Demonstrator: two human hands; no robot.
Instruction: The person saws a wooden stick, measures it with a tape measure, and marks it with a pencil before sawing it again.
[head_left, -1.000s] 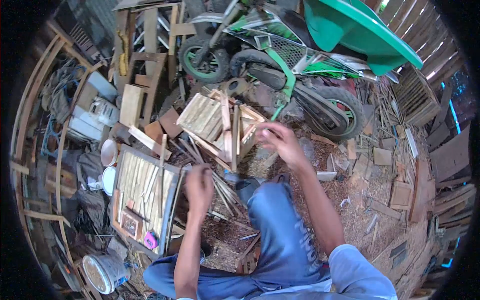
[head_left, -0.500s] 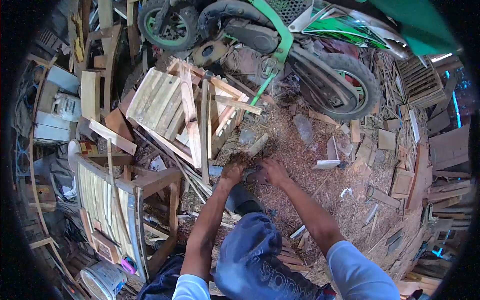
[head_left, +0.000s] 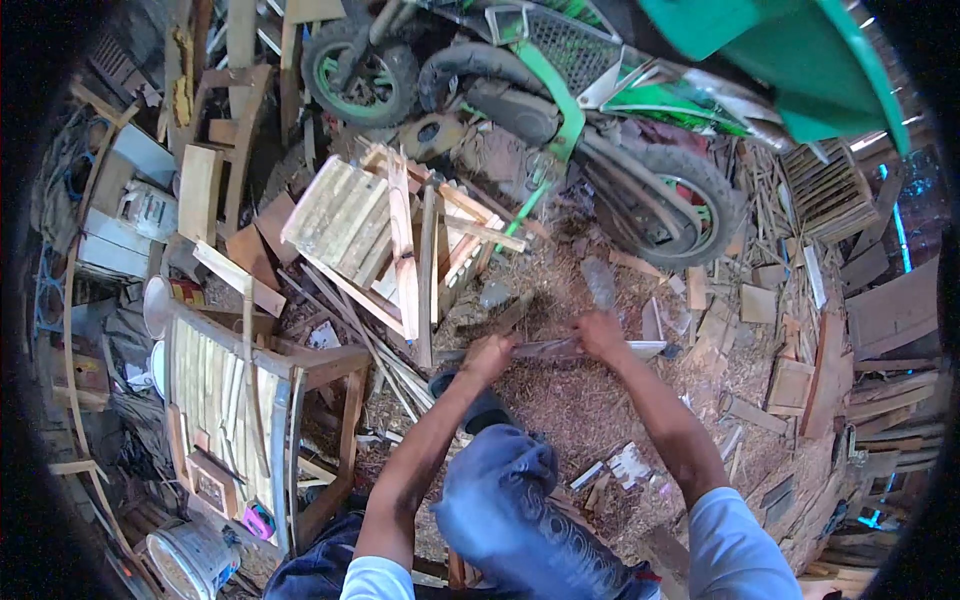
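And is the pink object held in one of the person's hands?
No, the pink object lies by a corner of the slatted wooden top, apart from the left hand and the right hand.

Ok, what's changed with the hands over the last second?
The left hand and the right hand came down close together, then the right moved rightward, opening a gap. Both now hold a flat piece spanning that gap, too blurred to identify. The pink tape measure still lies on the slatted top, and the green motorbike hasn't moved.
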